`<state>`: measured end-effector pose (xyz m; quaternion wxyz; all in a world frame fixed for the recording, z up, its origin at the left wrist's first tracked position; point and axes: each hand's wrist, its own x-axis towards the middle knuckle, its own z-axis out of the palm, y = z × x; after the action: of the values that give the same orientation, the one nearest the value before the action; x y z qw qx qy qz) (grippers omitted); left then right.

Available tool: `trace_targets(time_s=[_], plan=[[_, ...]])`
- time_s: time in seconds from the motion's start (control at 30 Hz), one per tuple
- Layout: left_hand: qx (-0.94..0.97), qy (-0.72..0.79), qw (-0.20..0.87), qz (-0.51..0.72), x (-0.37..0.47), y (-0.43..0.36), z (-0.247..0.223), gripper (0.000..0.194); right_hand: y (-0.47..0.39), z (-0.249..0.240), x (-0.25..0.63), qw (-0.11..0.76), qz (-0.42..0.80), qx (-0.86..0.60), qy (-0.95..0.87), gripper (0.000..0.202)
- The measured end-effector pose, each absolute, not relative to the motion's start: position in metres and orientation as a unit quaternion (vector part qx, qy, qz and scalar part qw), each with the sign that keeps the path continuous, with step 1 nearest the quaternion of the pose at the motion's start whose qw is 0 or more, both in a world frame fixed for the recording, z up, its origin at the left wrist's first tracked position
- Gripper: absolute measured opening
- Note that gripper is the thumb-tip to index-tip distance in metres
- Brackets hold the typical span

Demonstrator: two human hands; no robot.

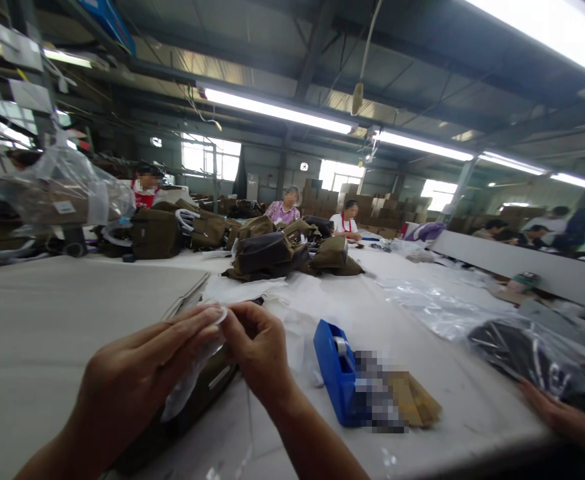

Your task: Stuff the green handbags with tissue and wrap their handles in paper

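My left hand (142,373) and my right hand (257,340) meet over the table, their fingertips pinching a thin white strip (220,316) between them. White, crumpled wrapping (190,383) hangs from my left hand. Below both hands lies an olive-green bag (217,380), partly hidden by them. Right of my right hand stands a blue tape dispenser (336,373) with a roll in it. Brown paper pieces (412,400) lie beside it, next to a blurred patch.
Olive and dark bags (267,250) are piled across the table (292,453). Clear plastic bags (437,310) lie at right. Another person's hand (547,400) touches a plastic-wrapped dark item (527,353) at the right edge. Several people sit farther back.
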<state>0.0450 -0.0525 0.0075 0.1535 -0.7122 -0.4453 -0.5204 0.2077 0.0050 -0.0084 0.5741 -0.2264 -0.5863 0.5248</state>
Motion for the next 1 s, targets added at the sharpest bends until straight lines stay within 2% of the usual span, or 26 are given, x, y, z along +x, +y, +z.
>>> trace_targets(time_s=[0.1, 0.2, 0.33, 0.5, 0.6, 0.77, 0.87, 1.0], plan=[[-0.660, -0.518, 0.085, -0.537, 0.045, -0.052, 0.013, 0.038, 0.006, -0.013, 0.208, 0.587, 0.501, -0.228, -0.594, 0.033], [-0.611, -0.558, 0.013, -0.561, 0.045, -0.050, 0.020, 0.045, 0.009, -0.015, 0.210, 0.617, 0.401, -0.235, -0.635, 0.021], [-0.578, -0.524, -0.134, -0.610, 0.046, -0.046, 0.024, 0.053, 0.017, -0.015, 0.215, 0.666, 0.229, -0.176, -0.688, 0.015], [-0.518, -0.504, -0.292, -0.626, 0.044, -0.041, 0.019, 0.056, 0.023, -0.011, 0.219, 0.673, 0.184, -0.137, -0.703, 0.009], [-0.530, -0.501, -0.276, -0.626, 0.044, -0.039, 0.019, 0.051, 0.024, -0.012, 0.219, 0.674, 0.187, -0.150, -0.698, 0.009], [-0.577, -0.486, -0.229, -0.615, 0.049, -0.038, 0.025, 0.043, 0.025, -0.015, 0.217, 0.667, 0.183, -0.144, -0.708, 0.018], [-0.580, -0.485, -0.195, -0.625, 0.052, -0.038, 0.026, 0.043, 0.025, -0.015, 0.221, 0.668, 0.145, -0.119, -0.720, 0.015], [-0.562, -0.495, -0.130, -0.650, 0.055, -0.038, 0.021, 0.043, 0.030, -0.022, 0.231, 0.643, 0.060, -0.095, -0.758, 0.024]])
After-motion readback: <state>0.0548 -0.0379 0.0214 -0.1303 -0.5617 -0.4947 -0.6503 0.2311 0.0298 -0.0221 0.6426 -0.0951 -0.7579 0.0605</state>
